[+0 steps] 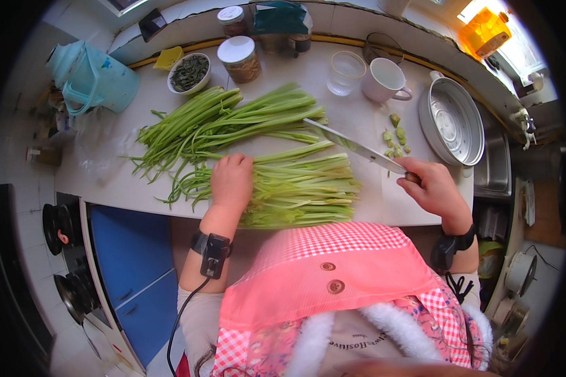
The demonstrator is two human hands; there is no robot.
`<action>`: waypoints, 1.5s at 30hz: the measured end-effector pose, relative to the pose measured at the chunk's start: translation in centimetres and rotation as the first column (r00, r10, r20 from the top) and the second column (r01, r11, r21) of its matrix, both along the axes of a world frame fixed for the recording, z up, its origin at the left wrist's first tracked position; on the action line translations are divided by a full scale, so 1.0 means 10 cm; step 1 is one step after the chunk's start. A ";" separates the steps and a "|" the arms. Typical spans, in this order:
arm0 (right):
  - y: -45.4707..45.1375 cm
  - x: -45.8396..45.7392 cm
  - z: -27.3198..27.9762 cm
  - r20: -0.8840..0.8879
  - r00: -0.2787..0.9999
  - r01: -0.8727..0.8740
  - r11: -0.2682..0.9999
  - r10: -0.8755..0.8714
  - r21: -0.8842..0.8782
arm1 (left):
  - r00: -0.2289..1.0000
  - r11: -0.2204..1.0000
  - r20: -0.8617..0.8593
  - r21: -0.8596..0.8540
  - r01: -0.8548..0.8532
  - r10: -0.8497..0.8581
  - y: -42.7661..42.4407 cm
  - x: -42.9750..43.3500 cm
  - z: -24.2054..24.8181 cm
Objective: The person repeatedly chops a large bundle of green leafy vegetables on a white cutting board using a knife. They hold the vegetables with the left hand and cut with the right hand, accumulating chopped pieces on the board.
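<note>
My left hand [233, 181] lies over the front layer of green celery stalks [302, 188], its fingers curled down onto the upper stalks. In my right hand [429, 184] is the handle of a kitchen knife [353, 146]. The blade slants up and left, its tip over the pale ends of a second celery bunch [264, 115]. Further left, a third bunch [193, 115] partly overlaps that one. Several small trimmed celery ends [398, 136] lie on the white countertop [372, 202], right of the blade.
Behind the celery stand a bowl of dark leaves [190, 73], a lidded jar [239, 59], a glass [346, 73] and a mug [384, 80]. An aluminium steamer pot [453, 120] sits beside the sink [493, 165]. At left are a thermos jug [99, 77] and a clear plastic bag [101, 146].
</note>
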State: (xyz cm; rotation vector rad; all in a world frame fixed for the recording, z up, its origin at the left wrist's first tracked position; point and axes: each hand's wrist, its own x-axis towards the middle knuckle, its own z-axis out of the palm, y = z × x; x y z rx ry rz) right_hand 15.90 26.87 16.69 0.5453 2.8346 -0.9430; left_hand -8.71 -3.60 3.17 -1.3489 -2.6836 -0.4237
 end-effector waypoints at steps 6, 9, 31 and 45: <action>-0.23 -0.52 0.09 0.024 0.965 -0.264 0.961 0.263 0.079 | 0.993 1.000 0.115 -0.011 -0.020 0.021 -0.15 0.06 -0.18; -0.35 -0.77 0.06 0.016 0.936 -0.351 0.932 0.351 0.094 | 0.992 0.999 0.128 0.042 -0.024 0.019 -0.15 0.12 -0.17; -0.94 -1.56 0.02 0.188 0.837 -0.537 0.837 0.513 0.105 | 0.983 0.975 0.042 0.126 -0.185 0.181 -0.51 -0.06 -0.29; -1.11 -1.79 0.24 0.453 0.721 -0.639 0.755 0.524 0.145 | 0.979 0.973 0.000 0.112 -0.204 0.206 -0.48 -0.07 -0.29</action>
